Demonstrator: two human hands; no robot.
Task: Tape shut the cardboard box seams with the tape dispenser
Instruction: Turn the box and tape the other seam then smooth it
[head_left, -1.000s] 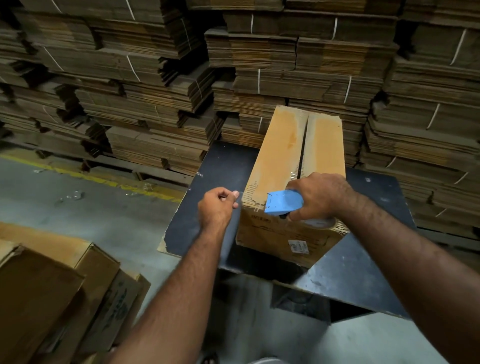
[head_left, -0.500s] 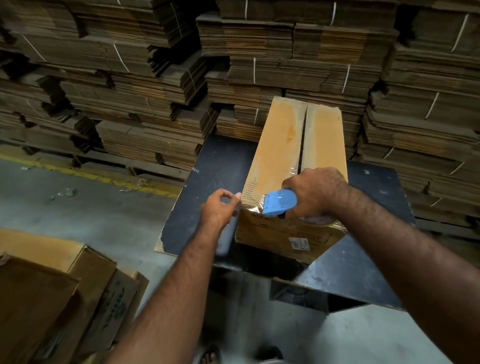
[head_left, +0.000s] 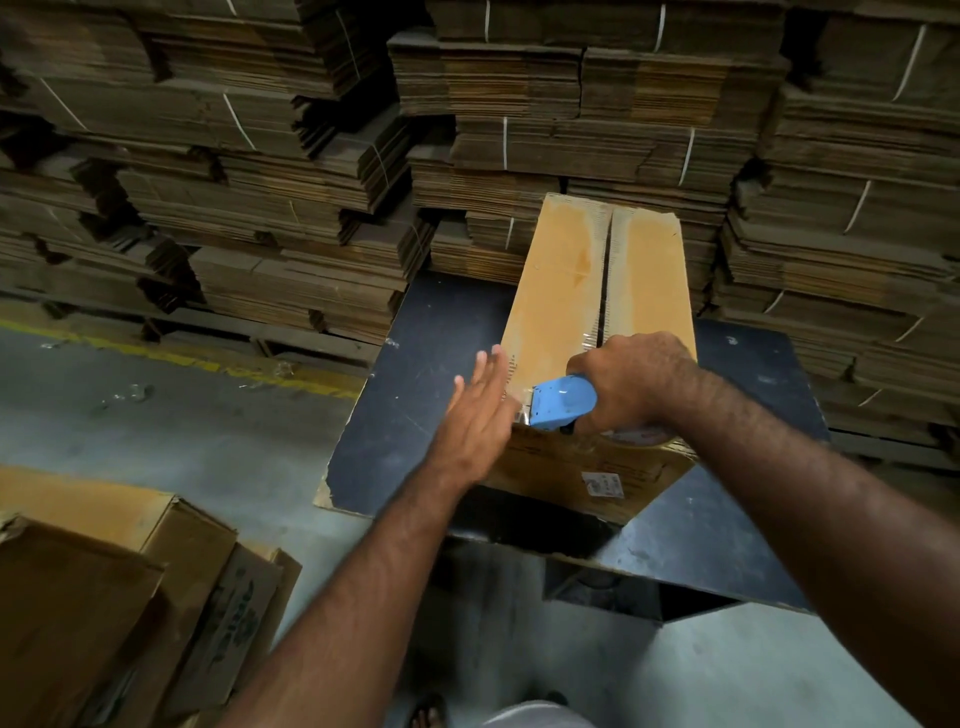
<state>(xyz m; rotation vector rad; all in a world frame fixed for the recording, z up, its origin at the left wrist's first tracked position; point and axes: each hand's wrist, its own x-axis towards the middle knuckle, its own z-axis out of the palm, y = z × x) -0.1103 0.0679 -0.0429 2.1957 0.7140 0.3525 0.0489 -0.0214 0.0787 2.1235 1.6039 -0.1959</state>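
A: What filled most of the view?

B: Strapped stacks of flattened brown cardboard (head_left: 322, 171) stood as a wall behind. In front of them was a dark, flat worktop (head_left: 431, 374) with chipped edges, and on it lay the long tan cardboard box (head_left: 566, 291).

A: Which way did the box run?

B: Its long axis ran away from the person, near end at the worktop's front, far end toward the stacks. The centre seam (head_left: 605, 280) between the two top flaps ran along the same line.

A: How much of the job was done?

B: Little, by the look of it. The seam showed as an open dark gap over most of its length. A faint sheen near the close end may have been tape, though that was hard to tell. Most of the sealing seemed left to do.

A: And the hands?

B: The right hand (head_left: 631, 382) gripped the light blue plastic tape dispenser (head_left: 563, 402), fingers wrapped round it, at the box's near top edge with its blue head pointing left. The left hand (head_left: 478, 410) was flat, fingers straight, lying against the box's near left corner. It held nothing, and was blurred.

A: Anything smaller?

B: A white printed label (head_left: 602, 486) on the box's near end face.
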